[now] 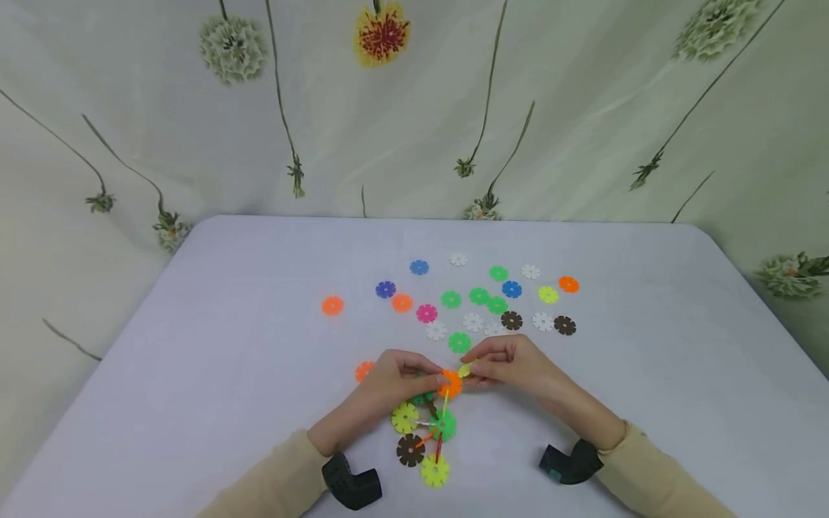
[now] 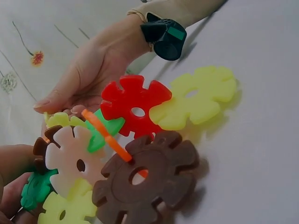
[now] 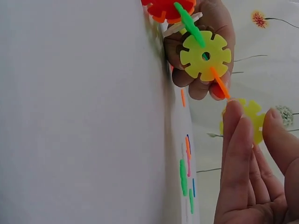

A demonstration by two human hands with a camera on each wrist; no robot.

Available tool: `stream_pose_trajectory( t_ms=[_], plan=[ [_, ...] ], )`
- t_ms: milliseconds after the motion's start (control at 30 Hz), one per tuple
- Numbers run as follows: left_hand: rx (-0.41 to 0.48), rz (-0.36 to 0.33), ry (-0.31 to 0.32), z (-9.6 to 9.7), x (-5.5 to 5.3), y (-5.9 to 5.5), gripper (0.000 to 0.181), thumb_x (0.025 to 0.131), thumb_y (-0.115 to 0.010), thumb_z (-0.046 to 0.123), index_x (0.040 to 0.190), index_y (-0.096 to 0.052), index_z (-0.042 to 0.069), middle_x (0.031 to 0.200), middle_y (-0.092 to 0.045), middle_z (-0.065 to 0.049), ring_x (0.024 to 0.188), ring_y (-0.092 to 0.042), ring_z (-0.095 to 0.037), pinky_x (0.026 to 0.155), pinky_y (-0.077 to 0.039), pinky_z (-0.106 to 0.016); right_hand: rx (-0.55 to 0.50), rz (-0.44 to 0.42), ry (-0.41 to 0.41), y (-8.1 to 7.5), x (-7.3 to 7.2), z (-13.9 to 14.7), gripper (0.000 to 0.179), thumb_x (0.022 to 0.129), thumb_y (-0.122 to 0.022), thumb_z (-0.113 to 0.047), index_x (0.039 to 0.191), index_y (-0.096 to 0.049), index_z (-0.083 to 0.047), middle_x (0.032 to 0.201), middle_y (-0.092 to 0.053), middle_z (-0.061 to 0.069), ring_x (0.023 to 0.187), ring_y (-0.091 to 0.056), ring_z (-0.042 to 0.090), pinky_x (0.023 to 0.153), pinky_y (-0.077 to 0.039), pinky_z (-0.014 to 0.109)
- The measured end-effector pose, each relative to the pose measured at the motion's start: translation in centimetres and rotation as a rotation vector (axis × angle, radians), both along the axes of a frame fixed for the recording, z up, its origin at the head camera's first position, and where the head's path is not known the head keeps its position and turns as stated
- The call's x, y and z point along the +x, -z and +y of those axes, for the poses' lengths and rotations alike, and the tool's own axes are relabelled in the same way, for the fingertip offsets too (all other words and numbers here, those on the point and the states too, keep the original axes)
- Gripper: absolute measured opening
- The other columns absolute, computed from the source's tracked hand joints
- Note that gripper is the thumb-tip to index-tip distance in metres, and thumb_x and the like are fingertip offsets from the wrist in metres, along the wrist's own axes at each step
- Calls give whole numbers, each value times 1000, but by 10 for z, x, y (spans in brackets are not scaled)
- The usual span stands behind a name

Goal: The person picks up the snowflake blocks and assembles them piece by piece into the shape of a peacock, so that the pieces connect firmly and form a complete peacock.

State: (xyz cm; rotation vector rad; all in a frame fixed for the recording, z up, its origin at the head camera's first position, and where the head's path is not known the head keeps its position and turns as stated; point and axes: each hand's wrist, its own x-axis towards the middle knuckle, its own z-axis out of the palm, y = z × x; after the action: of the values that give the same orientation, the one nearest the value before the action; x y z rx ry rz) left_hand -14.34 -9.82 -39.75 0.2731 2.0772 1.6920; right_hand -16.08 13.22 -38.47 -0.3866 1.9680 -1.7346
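My left hand [image 1: 388, 381] grips a joined cluster of notched plastic discs, its thumb on an orange disc [image 1: 451, 386] at the top. Below that hang a green disc [image 1: 444, 426], a yellow disc [image 1: 405, 417], a brown disc [image 1: 411, 451] and a lower yellow disc [image 1: 435, 471]. A red disc [image 2: 121, 102] and a white disc [image 2: 65, 158] of the cluster show in the left wrist view. Between thumb and fingers my right hand [image 1: 521, 363] pinches a single yellow disc [image 3: 252, 116], held right at the orange disc's edge.
Loose discs of many colours lie scattered beyond the hands, among them a pink disc [image 1: 427, 314] and a blue disc [image 1: 419, 267]. Another orange disc [image 1: 364, 370] lies beside the left hand. The white table [image 1: 194, 374] ends at a flower-patterned cloth [image 1: 414, 144].
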Motion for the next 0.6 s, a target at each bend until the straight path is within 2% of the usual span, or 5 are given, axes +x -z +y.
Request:
stream_pose_trajectory(
  t_ms=[133, 267, 400, 600],
  plan=[
    [-16, 5, 4, 1, 0, -1, 27, 85, -70, 23, 98, -70, -1, 78, -69, -7, 66, -63, -17, 62, -49, -25, 0, 72, -19, 5, -2, -4, 16, 89, -63, -6, 93, -63, 10, 76, -66, 14, 66, -63, 19, 64, -54, 29],
    [-13, -10, -8, 1, 0, 0, 27, 85, -70, 23, 97, -70, -1, 78, -68, -6, 66, -63, -17, 62, -49, -25, -15, 154, -7, 10, -1, -9, 13, 90, -62, -4, 86, -62, 8, 69, -63, 12, 57, -56, 13, 54, -48, 23],
    [-5, -29, -28, 1, 1, 2, 25, 86, -70, 21, 97, -69, -2, 79, -67, -5, 66, -60, -16, 63, -49, -26, -43, 227, 22, 15, 3, -13, 9, 88, -63, -1, 83, -60, 7, 66, -60, 11, 53, -53, 13, 49, -45, 21],
    [-4, -37, -44, 1, 1, 4, 21, 86, -69, 18, 95, -69, -1, 78, -67, -5, 65, -58, -15, 64, -49, -26, -77, 329, 18, 18, 7, -16, 8, 87, -63, 2, 80, -59, 1, 62, -56, 10, 50, -48, 17, 45, -39, 20]
  ],
)
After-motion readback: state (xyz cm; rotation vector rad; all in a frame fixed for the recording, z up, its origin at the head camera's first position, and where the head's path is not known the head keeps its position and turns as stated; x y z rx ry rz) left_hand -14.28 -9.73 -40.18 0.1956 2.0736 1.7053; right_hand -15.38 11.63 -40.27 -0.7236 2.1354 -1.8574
